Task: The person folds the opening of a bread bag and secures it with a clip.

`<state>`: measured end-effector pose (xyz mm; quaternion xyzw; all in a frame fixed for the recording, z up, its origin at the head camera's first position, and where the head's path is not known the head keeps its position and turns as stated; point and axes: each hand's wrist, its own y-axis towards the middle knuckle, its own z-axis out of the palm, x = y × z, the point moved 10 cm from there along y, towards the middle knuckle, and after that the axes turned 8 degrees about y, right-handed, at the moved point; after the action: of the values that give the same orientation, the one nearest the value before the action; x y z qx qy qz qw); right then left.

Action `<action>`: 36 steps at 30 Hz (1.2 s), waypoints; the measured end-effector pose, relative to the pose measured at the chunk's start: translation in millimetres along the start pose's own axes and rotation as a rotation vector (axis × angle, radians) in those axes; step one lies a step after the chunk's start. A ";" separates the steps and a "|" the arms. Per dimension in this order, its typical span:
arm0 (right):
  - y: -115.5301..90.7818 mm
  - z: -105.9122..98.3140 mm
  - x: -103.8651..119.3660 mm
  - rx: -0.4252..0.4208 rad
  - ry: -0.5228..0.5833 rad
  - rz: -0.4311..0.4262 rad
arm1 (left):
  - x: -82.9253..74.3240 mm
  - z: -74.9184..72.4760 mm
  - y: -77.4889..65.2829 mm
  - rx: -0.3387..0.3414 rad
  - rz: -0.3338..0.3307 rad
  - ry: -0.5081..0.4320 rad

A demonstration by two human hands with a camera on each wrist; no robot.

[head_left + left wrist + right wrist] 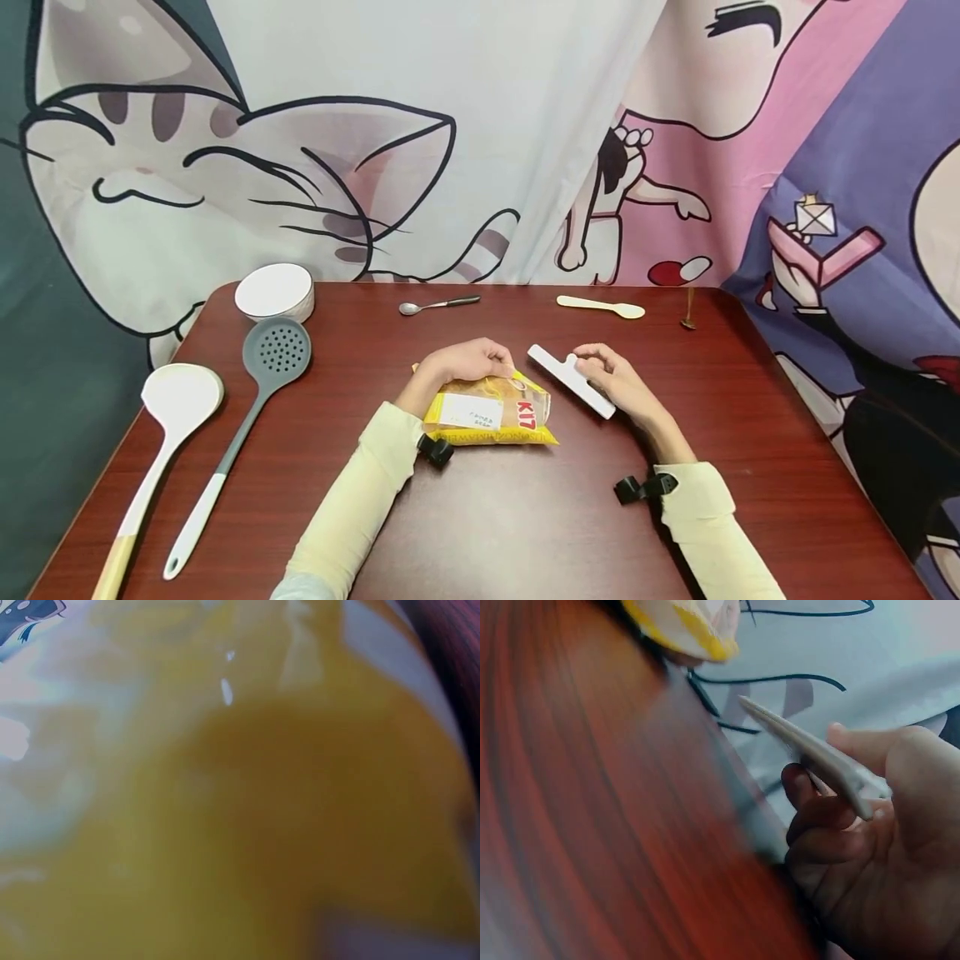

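Note:
A yellow snack bag [487,408] with a white label and red lettering lies towards the middle of the table. My left hand [468,360] grips its upper edge, fingers curled over it. Yellow film of the bag [187,787] fills most of the left wrist view, blurred. To the right of the bag, my right hand [615,379] holds a long white bag clip [572,381] by its handle, apart from the bag. In the right wrist view, thumb and curled fingers pinch the clip [810,754], and part of the bag [686,630] shows beyond.
Along the left lie a white ladle [180,400] and a grey slotted skimmer [276,354], near a white bowl [274,292]. At the back are a small metal spoon [438,305], a cream spoon [600,307] and a small brass-coloured object [688,321]. A printed curtain [487,150] hangs behind.

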<state>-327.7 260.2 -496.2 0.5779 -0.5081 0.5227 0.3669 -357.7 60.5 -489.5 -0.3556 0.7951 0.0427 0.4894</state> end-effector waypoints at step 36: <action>3.9 38.3 11.8 0.095 0.332 -0.171 | 3.2 0.2 -1.5 -0.029 -0.065 -0.008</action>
<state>-323.4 220.4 -492.2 0.5416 -0.3643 0.6011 0.4611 -357.5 57.8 -491.7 -0.3882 0.7805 0.0398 0.4884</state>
